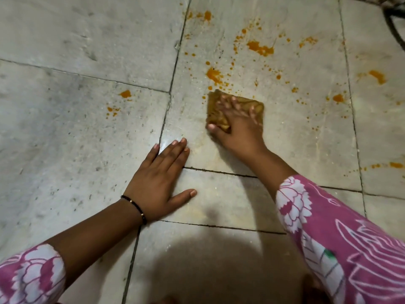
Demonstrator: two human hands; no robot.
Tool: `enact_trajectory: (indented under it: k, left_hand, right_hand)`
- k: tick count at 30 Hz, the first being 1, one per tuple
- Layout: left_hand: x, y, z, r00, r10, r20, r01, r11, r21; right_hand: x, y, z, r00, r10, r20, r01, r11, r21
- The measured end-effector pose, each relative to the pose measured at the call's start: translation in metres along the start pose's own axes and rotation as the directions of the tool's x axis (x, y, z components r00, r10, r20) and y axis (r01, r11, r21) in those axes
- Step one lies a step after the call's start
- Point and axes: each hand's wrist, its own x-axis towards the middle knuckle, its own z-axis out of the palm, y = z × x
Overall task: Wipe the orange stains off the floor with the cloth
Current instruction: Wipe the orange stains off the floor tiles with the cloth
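One hand [238, 126] presses cloth [219, 102].

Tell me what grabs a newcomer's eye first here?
Bright orange stains spatter the pale floor, mostly at the far right. Just below them the right hand presses a brown cloth flat, while the left hand rests open nearer, over a tile joint.

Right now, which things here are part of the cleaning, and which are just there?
Part of the job:
folded brown cloth
orange stains
grey stone-tile floor
right hand, pressing the cloth

Just there:
left hand, flat on the floor
black bead bracelet
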Motion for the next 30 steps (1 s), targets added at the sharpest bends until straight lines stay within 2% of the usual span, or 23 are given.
enact_trajectory:
  k: [4, 6, 10, 12, 14, 19, 21, 25, 30]
  left_hand:
    - [-0.004, -0.002, -0.010, 0.991, -0.066, -0.120, 0.062, 0.997, -0.040]
    - [-0.006, -0.008, -0.018, 0.978, -0.154, -0.139, 0.152, 0.988, -0.029]
    - [-0.023, -0.019, -0.023, 0.944, -0.306, -0.123, 0.304, 0.952, -0.033]
    - [-0.039, -0.021, -0.018, 0.943, -0.325, -0.077, 0.325, 0.946, -0.010]
    - [-0.051, -0.021, -0.013, 0.950, -0.310, -0.045, 0.312, 0.949, 0.046]
    - [-0.051, -0.023, -0.008, 0.963, -0.268, -0.025, 0.269, 0.959, 0.092]
    - [-0.052, -0.023, -0.008, 0.958, -0.285, -0.011, 0.285, 0.955, 0.080]
    - [-0.054, -0.025, -0.006, 0.959, -0.282, 0.002, 0.281, 0.955, 0.091]
    - [-0.053, -0.025, -0.007, 0.959, -0.283, 0.002, 0.283, 0.957, 0.064]
  right_hand:
    - [-0.028, -0.010, 0.003, 0.958, -0.266, 0.106, 0.264, 0.964, 0.033]
    - [-0.059, 0.011, -0.001, 0.952, -0.291, 0.099, 0.289, 0.957, 0.038]
    - [-0.086, 0.058, -0.019, 0.998, -0.061, 0.007, 0.061, 0.998, 0.005]
    - [-0.088, 0.053, -0.018, 0.998, 0.043, -0.039, -0.043, 0.999, -0.006]
    - [-0.095, 0.029, -0.008, 0.997, 0.054, -0.058, -0.053, 0.998, 0.016]
    - [-0.083, -0.057, 0.034, 0.966, -0.258, 0.024, 0.258, 0.966, 0.017]
    - [-0.047, -0.070, 0.036, 0.955, -0.292, 0.058, 0.289, 0.956, 0.055]
    - [0.009, -0.047, 0.020, 0.975, -0.220, 0.035, 0.219, 0.975, 0.040]
    - [-0.020, -0.001, 0.004, 0.995, 0.003, -0.104, 0.003, 0.998, 0.057]
